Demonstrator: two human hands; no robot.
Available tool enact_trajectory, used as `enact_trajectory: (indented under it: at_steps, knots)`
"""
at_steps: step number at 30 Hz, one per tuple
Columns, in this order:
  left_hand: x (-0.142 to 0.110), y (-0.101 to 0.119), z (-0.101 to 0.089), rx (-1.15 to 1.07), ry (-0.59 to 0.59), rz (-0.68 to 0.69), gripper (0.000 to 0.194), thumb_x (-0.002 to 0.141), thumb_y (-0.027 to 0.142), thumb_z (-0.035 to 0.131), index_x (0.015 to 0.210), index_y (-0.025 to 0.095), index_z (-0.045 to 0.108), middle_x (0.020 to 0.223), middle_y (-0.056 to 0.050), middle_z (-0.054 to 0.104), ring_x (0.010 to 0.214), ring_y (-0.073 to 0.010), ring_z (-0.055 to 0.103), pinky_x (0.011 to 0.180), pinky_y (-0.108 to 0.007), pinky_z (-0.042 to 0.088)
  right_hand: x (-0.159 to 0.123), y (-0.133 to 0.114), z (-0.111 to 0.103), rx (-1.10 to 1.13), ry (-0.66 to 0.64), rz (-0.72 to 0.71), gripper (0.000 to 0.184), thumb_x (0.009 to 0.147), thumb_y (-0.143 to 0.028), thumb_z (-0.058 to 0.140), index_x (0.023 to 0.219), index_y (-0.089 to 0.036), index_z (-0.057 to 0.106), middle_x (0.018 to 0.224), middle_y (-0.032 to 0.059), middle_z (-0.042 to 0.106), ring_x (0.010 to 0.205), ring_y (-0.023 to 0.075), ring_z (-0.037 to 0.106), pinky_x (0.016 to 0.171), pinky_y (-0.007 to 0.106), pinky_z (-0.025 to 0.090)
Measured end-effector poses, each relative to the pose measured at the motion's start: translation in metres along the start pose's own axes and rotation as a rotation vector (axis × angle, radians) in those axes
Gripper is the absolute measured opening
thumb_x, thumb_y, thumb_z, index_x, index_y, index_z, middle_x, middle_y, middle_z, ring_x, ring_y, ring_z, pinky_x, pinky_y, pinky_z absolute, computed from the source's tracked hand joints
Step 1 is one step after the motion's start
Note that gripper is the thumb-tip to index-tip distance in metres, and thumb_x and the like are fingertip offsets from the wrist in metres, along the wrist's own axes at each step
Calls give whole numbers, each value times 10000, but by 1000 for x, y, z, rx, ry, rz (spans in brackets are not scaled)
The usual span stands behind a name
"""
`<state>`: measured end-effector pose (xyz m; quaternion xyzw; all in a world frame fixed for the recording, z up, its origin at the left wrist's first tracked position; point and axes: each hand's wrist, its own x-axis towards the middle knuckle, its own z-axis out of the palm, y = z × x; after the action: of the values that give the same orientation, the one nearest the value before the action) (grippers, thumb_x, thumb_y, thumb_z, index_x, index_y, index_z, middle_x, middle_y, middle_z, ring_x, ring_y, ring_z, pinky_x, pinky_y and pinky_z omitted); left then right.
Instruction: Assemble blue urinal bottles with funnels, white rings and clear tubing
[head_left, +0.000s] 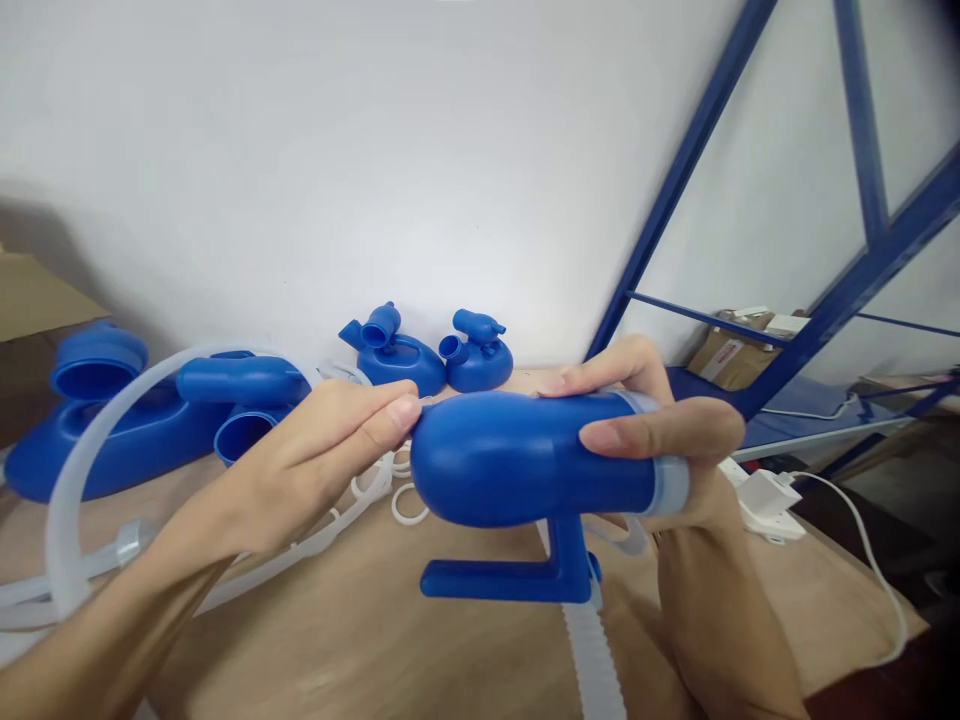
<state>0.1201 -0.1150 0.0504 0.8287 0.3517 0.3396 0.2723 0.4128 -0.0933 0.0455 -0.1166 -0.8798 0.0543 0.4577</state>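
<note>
A blue plastic urinal head (495,460), shaped like a rounded cup, lies sideways in the air in front of me. My right hand (667,420) grips its right end, thumb and fingers around a translucent collar (671,485) there. At the opposite end, my left hand (337,450) pinches the narrow spout, which its fingertips mostly hide; whether a tube end is in the pinch too, I cannot tell. Below the head hangs a blue L-shaped handle (502,578), with a translucent ribbed strap (592,650) running down from it.
Blue urinal bottles (401,365) with loose heads stand along the wall, one large bottle (150,450) at left. Clear tubing (112,430) loops behind my left arm. White rings (409,503) lie on the brown table (360,630). A charger (769,492) and blue shelving (682,170) are at right.
</note>
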Motion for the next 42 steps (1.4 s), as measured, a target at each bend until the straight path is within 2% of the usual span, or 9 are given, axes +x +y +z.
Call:
enact_trajectory:
  at_steps: [4, 7, 10, 13, 16, 20, 25, 31, 42]
  knots:
    - [6, 0, -1, 191, 152, 47, 462, 1082, 500, 331, 761, 216, 505, 625, 28, 459, 553, -135, 426, 548, -297, 358, 6, 21, 4, 23, 6, -135, 490, 826, -433, 842, 1239, -362, 588, 1218, 49, 638, 1104, 261, 658, 897, 482, 622]
    - [10, -2, 3, 475, 462, 205, 312, 1035, 466, 431, 1062, 227, 629, 901, -45, 680, 805, -217, 614, 714, -352, 458, 8, 43, 4, 53, 102, -100, 483, 825, -489, 835, 1206, -346, 576, 1216, 53, 624, 1130, 260, 648, 947, 492, 593]
    - [13, -10, 7, 647, 737, 252, 260, 974, 438, 528, 969, 220, 668, 986, -103, 703, 943, -281, 629, 848, -424, 473, 5, 59, 0, 30, 182, -30, 542, 750, -460, 905, 1148, -327, 563, 1227, 56, 610, 1145, 266, 634, 973, 496, 568]
    - [15, -22, 9, 370, 513, -30, 427, 1034, 507, 412, 890, 204, 677, 823, -71, 690, 787, -245, 638, 743, -392, 495, 3, 64, -2, 5, 208, -8, 592, 700, -439, 934, 1110, -323, 524, 1218, 51, 608, 1140, 269, 622, 957, 492, 563]
    - [20, -33, 11, -112, 225, -248, 544, 1021, 638, 406, 1075, 188, 707, 987, -93, 741, 865, -254, 684, 713, -367, 544, 4, 61, -1, 9, 217, -42, 527, 741, -466, 888, 1074, -325, 506, 1207, 46, 604, 1139, 272, 611, 960, 504, 555]
    - [29, -40, 13, -540, 192, -159, 555, 998, 624, 506, 1345, 207, 627, 1312, -142, 683, 1043, -274, 700, 745, -357, 585, 5, 60, -1, 16, 233, -2, 557, 720, -538, 888, 1047, -327, 490, 1196, 46, 591, 1137, 280, 594, 963, 513, 547]
    - [35, -41, 13, -823, 23, -73, 533, 993, 610, 540, 1352, 225, 617, 1266, -151, 682, 980, -279, 717, 648, -340, 595, 2, 66, -3, 9, 239, 38, 597, 710, -602, 871, 1062, -324, 478, 1212, 58, 591, 1144, 286, 586, 915, 492, 561]
    - [38, -48, 19, -976, 13, -78, 370, 959, 564, 633, 886, 208, 564, 999, -59, 697, 802, -211, 710, 595, -306, 574, 1, 66, -4, -15, 204, -47, 473, 785, -496, 834, 1075, -312, 509, 1229, 57, 602, 1153, 275, 598, 952, 503, 543]
    - [33, -44, 24, -697, 23, -163, 475, 973, 554, 615, 688, 184, 531, 579, -1, 608, 482, -131, 575, 565, -279, 483, 5, 52, 1, -136, 37, -169, 437, 853, -335, 818, 1222, -370, 586, 1328, 54, 600, 1239, 265, 613, 1008, 516, 575]
